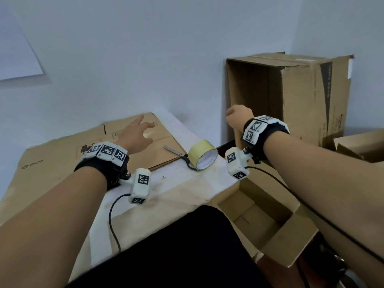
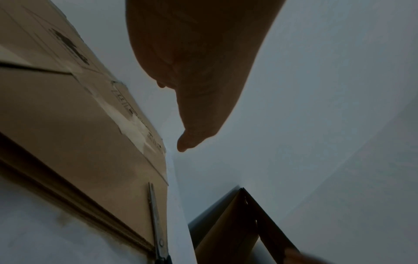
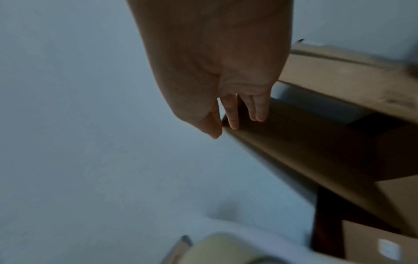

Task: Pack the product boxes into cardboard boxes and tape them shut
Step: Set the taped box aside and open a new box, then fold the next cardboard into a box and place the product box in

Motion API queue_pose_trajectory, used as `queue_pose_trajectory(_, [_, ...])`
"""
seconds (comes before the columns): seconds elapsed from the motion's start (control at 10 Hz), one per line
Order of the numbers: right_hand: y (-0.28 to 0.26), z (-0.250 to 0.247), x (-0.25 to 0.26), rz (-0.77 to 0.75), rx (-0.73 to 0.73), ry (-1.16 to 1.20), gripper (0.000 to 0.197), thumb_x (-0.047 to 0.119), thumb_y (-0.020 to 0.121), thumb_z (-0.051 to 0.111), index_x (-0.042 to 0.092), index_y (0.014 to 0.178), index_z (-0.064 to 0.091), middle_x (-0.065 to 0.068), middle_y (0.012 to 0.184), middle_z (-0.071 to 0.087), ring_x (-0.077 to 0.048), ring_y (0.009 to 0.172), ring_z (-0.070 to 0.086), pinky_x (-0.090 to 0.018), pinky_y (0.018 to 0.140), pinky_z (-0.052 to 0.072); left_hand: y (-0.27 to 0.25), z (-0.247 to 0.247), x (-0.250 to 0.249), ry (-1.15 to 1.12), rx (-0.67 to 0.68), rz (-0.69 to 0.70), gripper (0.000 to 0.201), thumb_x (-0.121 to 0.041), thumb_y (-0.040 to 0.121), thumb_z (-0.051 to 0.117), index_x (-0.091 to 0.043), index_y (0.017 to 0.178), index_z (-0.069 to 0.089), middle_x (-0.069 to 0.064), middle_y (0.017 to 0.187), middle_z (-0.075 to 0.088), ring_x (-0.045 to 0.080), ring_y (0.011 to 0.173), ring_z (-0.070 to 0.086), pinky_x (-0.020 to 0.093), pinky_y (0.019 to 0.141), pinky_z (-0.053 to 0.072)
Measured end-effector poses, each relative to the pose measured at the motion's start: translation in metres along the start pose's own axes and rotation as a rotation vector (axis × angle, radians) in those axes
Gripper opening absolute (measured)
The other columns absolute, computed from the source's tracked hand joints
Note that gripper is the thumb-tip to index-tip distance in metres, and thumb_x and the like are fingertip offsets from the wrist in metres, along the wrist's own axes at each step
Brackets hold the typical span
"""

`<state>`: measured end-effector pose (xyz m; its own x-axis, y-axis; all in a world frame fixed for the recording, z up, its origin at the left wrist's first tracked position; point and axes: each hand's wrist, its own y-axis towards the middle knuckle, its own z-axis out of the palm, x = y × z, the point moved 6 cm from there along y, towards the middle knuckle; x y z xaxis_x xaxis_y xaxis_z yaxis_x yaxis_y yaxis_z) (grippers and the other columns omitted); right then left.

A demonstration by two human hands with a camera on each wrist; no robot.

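Left hand [image 1: 136, 135] spread, fingers apart, above flattened cardboard [image 1: 62, 163] on the table; right hand [image 1: 239, 118], fingers straight, touching the edge of the tall upright carton [image 1: 307, 96]; tape roll [image 1: 202, 154] beside scissors [image 1: 176, 152].
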<state>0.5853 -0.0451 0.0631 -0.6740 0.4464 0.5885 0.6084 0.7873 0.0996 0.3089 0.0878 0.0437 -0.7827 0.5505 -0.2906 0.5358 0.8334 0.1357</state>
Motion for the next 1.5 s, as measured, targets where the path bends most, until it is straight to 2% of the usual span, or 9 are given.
queue_pose_trajectory(0.3, [-0.036,0.062,0.159,-0.343,0.114,0.162,0.038,0.009,0.091,0.044,0.015,0.127,0.055,-0.008,0.136,0.049,-0.025,0.120,0.051,-0.032,0.097,0.044,-0.071,-0.051,0.113,-0.041,-0.003,-0.244,0.053,-0.020,0.091,0.059,-0.025,0.140,0.041,0.001,0.159,0.004,0.027,0.141,0.028,0.043,0.113,0.027])
queue_pose_trajectory(0.5, [-0.054,0.127,0.214,-0.410,0.224,0.137,0.038,0.005,0.090,0.044,0.016,0.124,0.056,-0.008,0.135,0.050,-0.024,0.117,0.053,-0.026,0.085,0.042,-0.134,-0.066,0.199,-0.095,-0.001,-0.452,0.052,-0.016,0.093,0.056,-0.021,0.142,0.039,0.001,0.160,0.002,0.024,0.145,0.013,0.038,0.114,0.020])
queue_pose_trajectory(0.6, [-0.063,0.152,0.228,-0.421,0.252,0.132,0.034,0.008,0.091,0.045,0.017,0.122,0.058,-0.007,0.133,0.052,-0.023,0.113,0.054,-0.028,0.087,0.045,-0.157,-0.060,0.237,-0.144,0.016,-0.538,0.053,-0.016,0.093,0.056,-0.017,0.142,0.038,0.005,0.159,0.006,0.024,0.145,0.015,0.037,0.115,0.018])
queue_pose_trajectory(0.7, [-0.072,0.172,0.238,-0.414,0.294,0.115,0.034,0.008,0.093,0.045,0.016,0.124,0.057,-0.007,0.133,0.053,-0.023,0.110,0.055,-0.027,0.084,0.043,-0.176,-0.052,0.269,-0.190,0.009,-0.649,0.054,-0.014,0.091,0.056,-0.013,0.142,0.038,0.011,0.153,0.025,0.028,0.139,0.029,0.038,0.114,0.024])
queue_pose_trajectory(0.9, [-0.083,0.209,0.246,-0.358,0.394,0.087,0.037,0.007,0.091,0.046,0.015,0.126,0.057,-0.008,0.137,0.051,-0.026,0.123,0.050,-0.028,0.096,0.041,-0.198,-0.035,0.309,-0.327,-0.027,-0.868,0.052,-0.013,0.085,0.065,0.000,0.131,0.045,0.022,0.127,0.055,0.037,0.115,0.055,0.041,0.097,0.047])
queue_pose_trajectory(1.1, [-0.101,0.246,0.228,-0.281,0.510,-0.038,0.033,0.008,0.093,0.043,-0.001,0.119,0.061,-0.017,0.121,0.062,-0.032,0.112,0.058,-0.035,0.097,0.048,-0.191,-0.037,0.331,-0.438,-0.115,-0.912,0.042,-0.011,0.084,0.061,0.005,0.122,0.052,0.025,0.118,0.059,0.040,0.108,0.059,0.046,0.091,0.052])
queue_pose_trajectory(1.3, [-0.097,0.253,0.231,-0.265,0.531,-0.129,0.035,0.018,0.096,0.040,0.000,0.107,0.068,-0.013,0.108,0.069,-0.030,0.102,0.064,-0.037,0.092,0.052,-0.166,-0.033,0.350,-0.584,-0.171,-0.893,0.036,-0.011,0.085,0.057,0.005,0.117,0.056,0.026,0.115,0.061,0.041,0.107,0.060,0.051,0.090,0.052])
queue_pose_trajectory(1.4, [-0.098,0.260,0.227,-0.276,0.548,-0.176,0.030,0.013,0.091,0.045,0.003,0.104,0.070,-0.012,0.103,0.071,-0.028,0.097,0.066,-0.037,0.088,0.055,-0.160,-0.048,0.328,-0.569,-0.231,-0.921,0.011,-0.004,0.090,0.051,0.002,0.097,0.056,0.022,0.108,0.056,0.039,0.115,0.055,0.045,0.097,0.047])
queue_pose_trajectory(1.5, [-0.093,0.261,0.223,-0.272,0.533,-0.210,0.027,0.014,0.088,0.046,0.008,0.097,0.071,-0.008,0.098,0.072,-0.026,0.090,0.067,-0.035,0.084,0.057,-0.156,-0.056,0.323,-0.501,-0.271,-0.952,0.016,-0.002,0.092,0.046,0.000,0.104,0.056,0.021,0.117,0.054,0.038,0.116,0.051,0.039,0.097,0.042])
